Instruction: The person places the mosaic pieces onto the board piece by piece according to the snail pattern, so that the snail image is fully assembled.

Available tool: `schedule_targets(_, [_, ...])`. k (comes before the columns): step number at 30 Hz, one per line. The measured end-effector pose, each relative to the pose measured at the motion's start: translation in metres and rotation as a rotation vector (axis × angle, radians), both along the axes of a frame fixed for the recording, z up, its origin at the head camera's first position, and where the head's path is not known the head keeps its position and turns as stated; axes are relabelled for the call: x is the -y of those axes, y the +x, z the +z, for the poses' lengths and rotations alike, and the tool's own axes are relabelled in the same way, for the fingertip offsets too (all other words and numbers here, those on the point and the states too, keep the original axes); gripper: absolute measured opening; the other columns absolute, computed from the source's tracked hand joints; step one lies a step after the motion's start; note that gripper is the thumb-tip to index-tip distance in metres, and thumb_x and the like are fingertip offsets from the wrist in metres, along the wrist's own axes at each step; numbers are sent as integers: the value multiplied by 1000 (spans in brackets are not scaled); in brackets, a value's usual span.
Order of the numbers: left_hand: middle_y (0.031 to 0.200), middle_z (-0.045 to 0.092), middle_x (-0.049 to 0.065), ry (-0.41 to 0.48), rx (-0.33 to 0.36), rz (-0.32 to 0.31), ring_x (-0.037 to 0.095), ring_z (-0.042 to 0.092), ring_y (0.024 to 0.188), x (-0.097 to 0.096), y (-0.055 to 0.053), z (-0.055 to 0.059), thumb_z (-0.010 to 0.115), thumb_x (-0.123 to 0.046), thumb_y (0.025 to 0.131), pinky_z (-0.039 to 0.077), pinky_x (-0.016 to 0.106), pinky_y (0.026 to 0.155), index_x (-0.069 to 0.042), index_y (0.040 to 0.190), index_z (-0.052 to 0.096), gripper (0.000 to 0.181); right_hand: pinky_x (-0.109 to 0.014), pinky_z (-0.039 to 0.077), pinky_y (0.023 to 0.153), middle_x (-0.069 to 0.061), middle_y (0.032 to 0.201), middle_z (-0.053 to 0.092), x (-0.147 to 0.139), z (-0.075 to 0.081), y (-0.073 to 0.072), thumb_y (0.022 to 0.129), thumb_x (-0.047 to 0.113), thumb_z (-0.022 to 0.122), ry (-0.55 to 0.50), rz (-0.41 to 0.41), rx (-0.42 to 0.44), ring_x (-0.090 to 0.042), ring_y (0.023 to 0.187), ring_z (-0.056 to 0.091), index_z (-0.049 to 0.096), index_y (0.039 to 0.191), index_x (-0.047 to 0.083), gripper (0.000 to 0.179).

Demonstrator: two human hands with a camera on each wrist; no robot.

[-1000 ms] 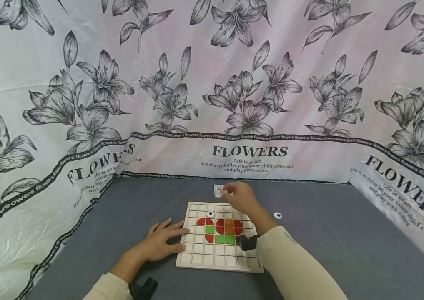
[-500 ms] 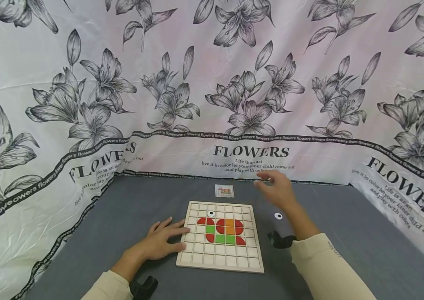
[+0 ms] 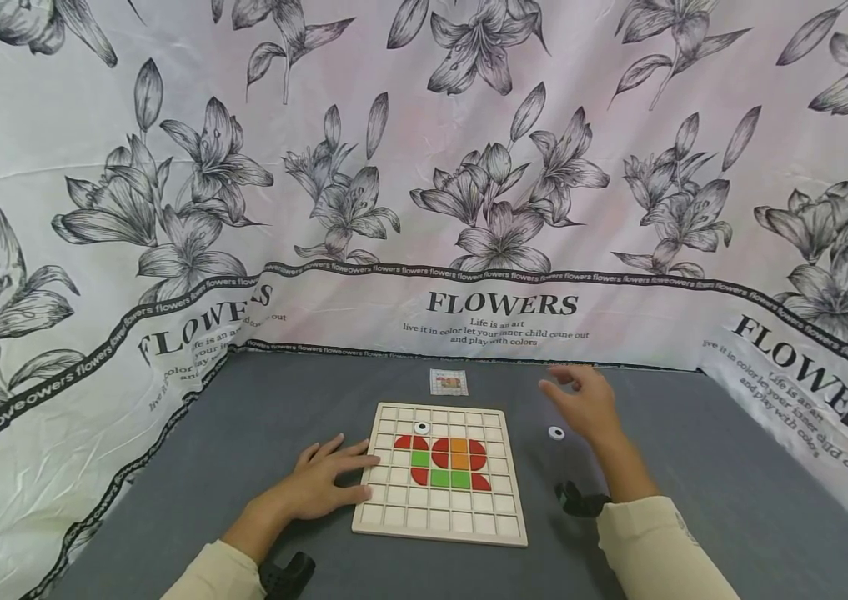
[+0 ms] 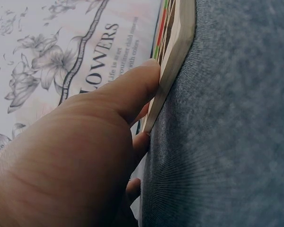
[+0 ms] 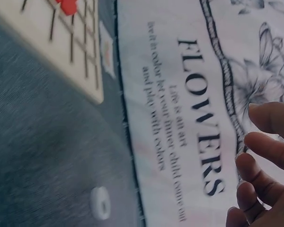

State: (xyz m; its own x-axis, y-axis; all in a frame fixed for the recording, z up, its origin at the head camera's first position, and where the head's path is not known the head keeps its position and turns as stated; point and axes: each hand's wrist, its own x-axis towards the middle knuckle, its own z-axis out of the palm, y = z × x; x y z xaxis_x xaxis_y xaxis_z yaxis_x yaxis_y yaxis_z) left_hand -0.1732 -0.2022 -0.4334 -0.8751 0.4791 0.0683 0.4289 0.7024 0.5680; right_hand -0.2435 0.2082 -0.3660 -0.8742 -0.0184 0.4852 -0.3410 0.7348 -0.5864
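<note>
A light wooden grid board (image 3: 439, 521) lies flat on the grey table. Red quarter-round tiles, green square tiles (image 3: 440, 478) and orange square tiles (image 3: 459, 454) fill some of its cells, and a white eye disc (image 3: 422, 427) sits near its upper left. My left hand (image 3: 318, 487) rests at the board's left edge, its thumb and fingertips touching the rim. To the right of the board, my right hand (image 3: 587, 404) hovers with loosely bent fingers (image 5: 260, 177) and nothing between them. Just left of and below that hand, a second white eye disc (image 3: 556, 433) lies on the table.
A small printed card (image 3: 449, 382) with a coloured grid picture lies behind the board. White flower-printed cloth (image 3: 502, 321) hangs along the back and both sides of the grey table (image 3: 266, 400).
My right hand has moved from over the card and the board's far edge to the right, then lower, near the loose eye disc. The left hand has stayed at the board.
</note>
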Motion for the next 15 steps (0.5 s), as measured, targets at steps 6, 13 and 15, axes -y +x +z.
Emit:
schedule_targets(6, [152, 36, 5, 2, -4, 2, 42, 12, 142, -1, 0, 1, 62, -49, 92, -1, 63, 106, -22, 137, 58, 54, -58, 41, 87, -24, 112, 59, -9, -18, 1, 94, 25, 66, 24, -50, 52, -44, 105, 53, 64, 119, -6, 40])
schedule_targets(13, [152, 36, 6, 3, -7, -4, 42, 12, 142, 0, -1, -1, 61, -49, 92, -1, 64, 106, -21, 138, 58, 54, -58, 42, 83, -24, 106, 62, -14, -38, -1, 91, 23, 68, 81, -65, 87, -42, 102, 54, 65, 114, -7, 38])
schedule_targets(15, [152, 36, 5, 1, 0, -3, 41, 12, 142, 0, -2, -1, 61, -50, 92, -1, 63, 106, -22, 138, 57, 54, -58, 42, 84, -25, 105, 63, -15, -45, -1, 91, 23, 69, 97, -69, 115, -43, 102, 54, 66, 112, -8, 38])
